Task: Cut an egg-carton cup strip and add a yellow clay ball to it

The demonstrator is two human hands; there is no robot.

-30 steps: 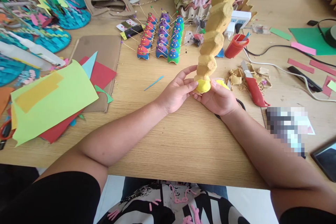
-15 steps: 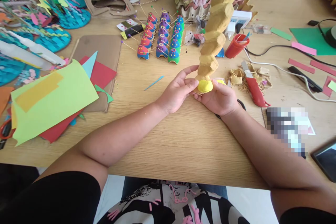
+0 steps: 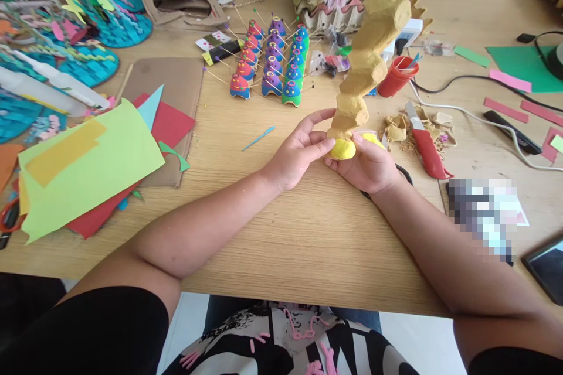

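Observation:
Both my hands hold the near end of a long, bumpy tan egg carton strip above the table; it leans up and away to the right. My left hand grips that end from the left, its thumb against a smooth yellow clay-like patch covering the end cup. My right hand closes on the same end from the other side, thumb beside the patch. A second yellow lump shows behind the right thumb. Fingers under the strip are partly hidden.
Painted egg carton caterpillars with pins stand ahead. A thin blue tool lies left of my hands. To the right are a red-handled knife, carton scraps and a red cup. Coloured sheets lie left.
The egg carton strip has tilted further right, its far end swinging rightward. Its near end has shifted slightly, still between both my hands, and more of the second yellow lump shows.

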